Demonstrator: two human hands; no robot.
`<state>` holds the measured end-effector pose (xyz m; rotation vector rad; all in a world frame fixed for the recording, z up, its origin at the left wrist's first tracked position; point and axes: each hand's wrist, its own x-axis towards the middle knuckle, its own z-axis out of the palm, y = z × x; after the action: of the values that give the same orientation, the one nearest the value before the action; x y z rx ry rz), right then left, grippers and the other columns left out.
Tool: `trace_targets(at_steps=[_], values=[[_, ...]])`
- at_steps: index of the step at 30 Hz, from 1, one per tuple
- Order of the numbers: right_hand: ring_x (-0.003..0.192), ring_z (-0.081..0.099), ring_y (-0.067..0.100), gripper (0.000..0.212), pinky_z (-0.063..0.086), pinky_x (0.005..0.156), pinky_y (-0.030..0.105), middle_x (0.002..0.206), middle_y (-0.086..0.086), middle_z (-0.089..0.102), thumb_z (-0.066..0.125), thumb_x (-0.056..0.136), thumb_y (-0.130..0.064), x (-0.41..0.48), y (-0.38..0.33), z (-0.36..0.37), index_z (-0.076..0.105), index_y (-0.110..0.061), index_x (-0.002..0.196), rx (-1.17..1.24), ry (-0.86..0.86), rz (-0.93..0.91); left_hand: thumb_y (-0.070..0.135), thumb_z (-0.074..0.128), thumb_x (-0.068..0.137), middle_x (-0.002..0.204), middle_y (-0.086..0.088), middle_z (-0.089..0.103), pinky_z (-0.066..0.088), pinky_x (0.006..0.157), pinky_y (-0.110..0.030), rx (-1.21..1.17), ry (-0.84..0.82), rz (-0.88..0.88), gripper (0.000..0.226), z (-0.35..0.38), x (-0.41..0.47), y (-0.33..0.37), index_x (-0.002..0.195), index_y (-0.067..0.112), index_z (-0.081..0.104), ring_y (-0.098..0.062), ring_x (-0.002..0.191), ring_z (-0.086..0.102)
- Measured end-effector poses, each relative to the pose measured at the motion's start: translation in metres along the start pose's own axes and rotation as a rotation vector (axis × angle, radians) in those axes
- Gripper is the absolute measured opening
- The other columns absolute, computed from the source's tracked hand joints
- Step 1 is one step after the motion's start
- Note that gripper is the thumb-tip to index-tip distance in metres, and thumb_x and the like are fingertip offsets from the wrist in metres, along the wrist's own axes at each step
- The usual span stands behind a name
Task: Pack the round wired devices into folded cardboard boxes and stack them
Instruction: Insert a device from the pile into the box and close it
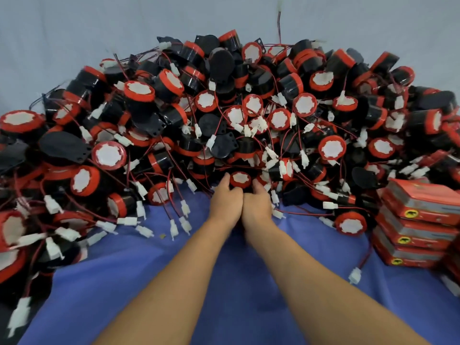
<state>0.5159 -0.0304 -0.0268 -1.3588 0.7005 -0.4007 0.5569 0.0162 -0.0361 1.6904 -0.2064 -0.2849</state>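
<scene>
A big heap of round black devices [224, 115] with red rims, white centres and red wires ending in white plugs fills the far half of the view. At the heap's near edge one device [240, 179] sits between my two hands. My left hand [225, 195] curls its fingers round the device's left side. On the right side my right hand [257, 199] curls round it too. The heels of both hands touch each other. A stack of red folded cardboard boxes [420, 220] stands at the right.
A blue cloth [149, 282] covers the surface in front of the heap. Loose wires and white plugs [354, 275] trail onto it on both sides. A pale grey wall [74, 28] rises behind the heap.
</scene>
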Motion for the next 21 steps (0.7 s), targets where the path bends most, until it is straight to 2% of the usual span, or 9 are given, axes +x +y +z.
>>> trace_targets(at_steps=[3, 7, 11, 15, 18, 20, 21], values=[[0.12, 0.063, 0.032, 0.053, 0.051, 0.107, 0.047, 0.131, 0.012, 0.067, 0.057, 0.094, -0.006, 0.002, -0.002, -0.001, 0.056, -0.021, 0.145, -0.105, -0.004, -0.043, 0.007, 0.044, 0.1, 0.151, -0.008, 0.053, 0.038, 0.119, -0.044, 0.002, 0.007, 0.011, 0.054, 0.001, 0.003, -0.003, 0.152, 0.019, 0.047, -0.027, 0.141, 0.048], [0.121, 0.064, 0.026, 0.061, 0.054, 0.104, 0.045, 0.137, 0.006, 0.064, 0.06, 0.094, -0.008, -0.015, -0.003, -0.008, 0.048, -0.024, 0.152, -0.084, -0.006, -0.034, 0.009, 0.046, 0.1, 0.154, -0.002, 0.051, 0.039, 0.119, -0.043, 0.015, 0.024, 0.065, 0.058, -0.002, -0.011, -0.002, 0.156, 0.023, 0.042, -0.022, 0.142, 0.046], [0.106, 0.073, 0.016, 0.042, 0.061, 0.092, 0.038, 0.117, -0.005, 0.075, 0.058, 0.096, -0.009, -0.047, 0.0, -0.019, 0.067, -0.028, 0.132, -0.023, -0.074, -0.055, 0.011, 0.056, 0.097, 0.155, 0.005, 0.049, 0.039, 0.11, -0.027, 0.062, 0.065, 0.119, 0.065, -0.013, -0.04, 0.006, 0.158, 0.028, 0.038, -0.017, 0.142, 0.046], [0.095, 0.072, -0.002, 0.046, 0.058, 0.074, 0.015, 0.107, -0.014, 0.077, 0.052, 0.095, 0.001, -0.099, -0.002, -0.028, 0.072, -0.029, 0.124, -0.042, -0.112, -0.124, 0.008, 0.066, 0.091, 0.155, 0.002, 0.048, 0.04, 0.11, -0.029, 0.065, 0.109, 0.124, 0.074, -0.032, -0.081, 0.013, 0.157, 0.023, 0.038, -0.017, 0.14, 0.046], [0.094, 0.071, -0.001, 0.05, 0.056, 0.08, 0.017, 0.106, -0.011, 0.076, 0.048, 0.093, 0.009, -0.14, -0.01, -0.035, 0.071, -0.032, 0.111, -0.054, -0.105, -0.116, 0.01, 0.079, 0.085, 0.146, 0.001, 0.054, 0.04, 0.102, -0.022, 0.069, 0.159, 0.161, 0.076, -0.044, -0.117, 0.022, 0.152, 0.018, 0.046, -0.009, 0.127, 0.052], [0.095, 0.07, -0.002, 0.051, 0.056, 0.085, 0.018, 0.099, -0.015, 0.076, 0.048, 0.093, 0.011, -0.167, -0.017, -0.046, 0.068, -0.035, 0.104, -0.036, -0.13, -0.106, 0.014, 0.086, 0.08, 0.139, 0.003, 0.058, 0.045, 0.102, -0.024, 0.063, 0.164, 0.186, 0.074, -0.049, -0.142, 0.029, 0.146, 0.018, 0.053, -0.008, 0.121, 0.055], [0.094, 0.07, -0.004, 0.05, 0.056, 0.081, 0.015, 0.097, -0.016, 0.076, 0.049, 0.094, 0.009, -0.181, -0.021, -0.054, 0.067, -0.036, 0.105, -0.043, -0.152, -0.096, 0.018, 0.089, 0.078, 0.136, 0.003, 0.059, 0.048, 0.103, -0.029, 0.068, 0.155, 0.195, 0.072, -0.052, -0.156, 0.031, 0.142, 0.019, 0.057, -0.011, 0.121, 0.058]])
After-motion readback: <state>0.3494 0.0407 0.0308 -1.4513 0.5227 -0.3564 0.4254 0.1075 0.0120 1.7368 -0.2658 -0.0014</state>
